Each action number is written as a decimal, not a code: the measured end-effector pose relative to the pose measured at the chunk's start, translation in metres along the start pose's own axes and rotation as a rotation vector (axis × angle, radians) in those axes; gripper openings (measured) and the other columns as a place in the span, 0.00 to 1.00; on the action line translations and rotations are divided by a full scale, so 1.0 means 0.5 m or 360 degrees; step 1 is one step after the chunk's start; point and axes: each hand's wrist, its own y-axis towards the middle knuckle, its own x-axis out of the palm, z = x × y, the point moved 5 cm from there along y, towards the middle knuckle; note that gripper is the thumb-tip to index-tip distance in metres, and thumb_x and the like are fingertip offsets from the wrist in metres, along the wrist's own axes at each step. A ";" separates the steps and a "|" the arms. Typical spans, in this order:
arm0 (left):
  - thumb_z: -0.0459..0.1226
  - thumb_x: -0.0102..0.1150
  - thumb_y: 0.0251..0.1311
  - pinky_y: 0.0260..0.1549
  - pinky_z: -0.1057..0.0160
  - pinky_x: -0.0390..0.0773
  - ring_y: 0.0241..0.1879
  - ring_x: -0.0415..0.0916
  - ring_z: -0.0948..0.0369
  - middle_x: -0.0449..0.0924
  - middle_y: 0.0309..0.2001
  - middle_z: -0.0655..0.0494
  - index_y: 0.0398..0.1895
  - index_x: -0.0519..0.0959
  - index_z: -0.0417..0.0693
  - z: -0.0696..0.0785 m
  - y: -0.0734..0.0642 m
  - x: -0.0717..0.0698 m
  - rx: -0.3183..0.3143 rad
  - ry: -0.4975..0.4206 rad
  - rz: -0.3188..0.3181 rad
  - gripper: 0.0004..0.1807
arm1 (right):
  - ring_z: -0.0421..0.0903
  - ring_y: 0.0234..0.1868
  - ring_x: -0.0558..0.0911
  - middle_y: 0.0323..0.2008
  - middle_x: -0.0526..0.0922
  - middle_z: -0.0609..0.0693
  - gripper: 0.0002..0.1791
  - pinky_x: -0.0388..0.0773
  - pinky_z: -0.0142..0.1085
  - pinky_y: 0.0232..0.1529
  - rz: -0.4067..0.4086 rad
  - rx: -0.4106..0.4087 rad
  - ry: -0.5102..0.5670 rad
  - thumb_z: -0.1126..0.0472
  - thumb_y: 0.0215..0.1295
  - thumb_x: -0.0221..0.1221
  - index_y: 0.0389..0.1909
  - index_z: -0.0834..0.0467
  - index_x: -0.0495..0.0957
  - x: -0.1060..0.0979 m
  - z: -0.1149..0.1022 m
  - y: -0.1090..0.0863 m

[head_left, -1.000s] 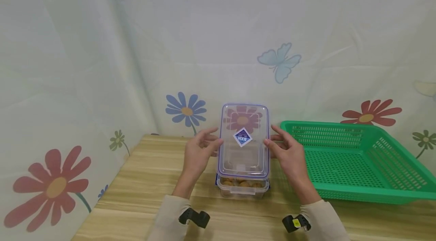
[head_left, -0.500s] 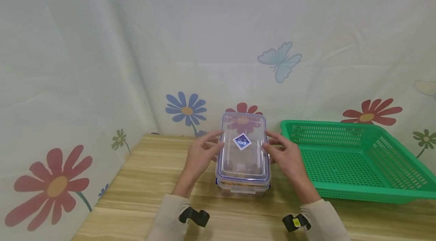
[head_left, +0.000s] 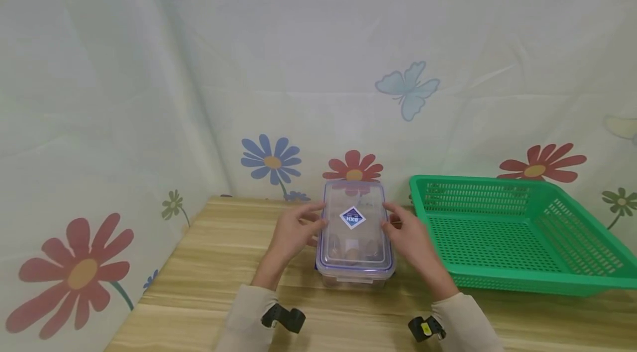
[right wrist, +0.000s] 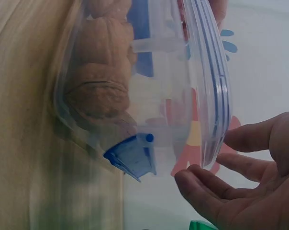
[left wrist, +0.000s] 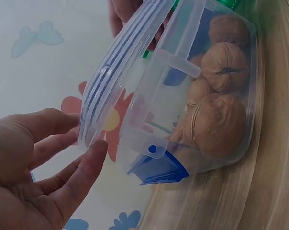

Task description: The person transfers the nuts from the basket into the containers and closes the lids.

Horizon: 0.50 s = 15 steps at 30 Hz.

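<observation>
A clear plastic lid [head_left: 365, 238] with a blue sealing ring and a diamond-shaped sticker is held over a clear food container [head_left: 350, 281]. My left hand [head_left: 293, 230] pinches its left edge between thumb and fingers. On the opposite edge, my right hand [head_left: 410, 236] grips the same lid. The lid tilts: its near edge lies at the container's rim, while a gap shows under the far part in both wrist views. Inside the container sit several walnuts [left wrist: 223, 122], seen through the wall. Blue latches [left wrist: 159, 167] hang swung outward on the container's sides.
A green perforated plastic basket [head_left: 497, 280] stands on the right of the wooden table [head_left: 224, 263], close to my right forearm. Behind the table hangs a pale curtain [head_left: 318, 64] printed with flowers and a butterfly.
Both hands have lowered the lid toward the container. Its raised far edge has come down, and the walnuts visible from the head view at first are now covered by the lid.
</observation>
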 end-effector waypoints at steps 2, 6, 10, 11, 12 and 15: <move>0.29 0.70 0.66 0.28 0.54 0.92 0.32 0.87 0.53 0.86 0.48 0.37 0.63 0.84 0.39 -0.002 0.000 0.001 -0.0006 0.0014 0.0001 0.22 | 0.67 0.57 0.83 0.55 0.82 0.70 0.25 0.85 0.59 0.56 -0.0002 0.0012 -0.0015 0.66 0.76 0.60 0.72 0.66 0.74 0.005 0.003 0.001; 0.28 0.71 0.66 0.28 0.57 0.91 0.33 0.88 0.52 0.87 0.47 0.37 0.62 0.84 0.36 -0.006 0.001 0.004 0.0000 0.0057 0.0004 0.21 | 0.67 0.55 0.83 0.54 0.83 0.70 0.25 0.85 0.59 0.54 0.0004 0.0025 -0.0024 0.67 0.76 0.60 0.71 0.67 0.74 0.011 0.008 0.000; 0.28 0.72 0.65 0.27 0.57 0.91 0.35 0.88 0.51 0.88 0.44 0.38 0.61 0.84 0.35 -0.007 0.000 0.006 0.0006 0.0128 0.0009 0.21 | 0.67 0.54 0.84 0.53 0.83 0.71 0.25 0.85 0.59 0.54 0.0011 0.0014 -0.0010 0.67 0.75 0.60 0.70 0.68 0.75 0.014 0.010 0.000; 0.28 0.72 0.65 0.27 0.57 0.91 0.35 0.88 0.51 0.88 0.44 0.38 0.61 0.84 0.35 -0.007 0.000 0.006 0.0004 0.0143 0.0009 0.21 | 0.67 0.54 0.84 0.53 0.83 0.71 0.25 0.85 0.59 0.54 0.0011 0.0011 -0.0011 0.67 0.74 0.60 0.70 0.68 0.75 0.014 0.012 0.001; 0.28 0.72 0.65 0.27 0.57 0.91 0.34 0.88 0.50 0.88 0.44 0.38 0.60 0.84 0.35 -0.007 0.000 0.006 0.0003 0.0152 0.0008 0.21 | 0.67 0.54 0.84 0.53 0.83 0.71 0.25 0.85 0.59 0.54 0.0013 0.0012 -0.0010 0.67 0.74 0.60 0.70 0.68 0.75 0.015 0.012 0.001; 0.28 0.72 0.65 0.28 0.56 0.91 0.34 0.89 0.50 0.88 0.44 0.37 0.60 0.84 0.34 -0.008 0.000 0.007 -0.0006 0.0160 0.0005 0.20 | 0.66 0.54 0.84 0.54 0.83 0.71 0.25 0.85 0.59 0.54 0.0010 0.0030 -0.0012 0.67 0.75 0.60 0.70 0.68 0.75 0.017 0.014 0.001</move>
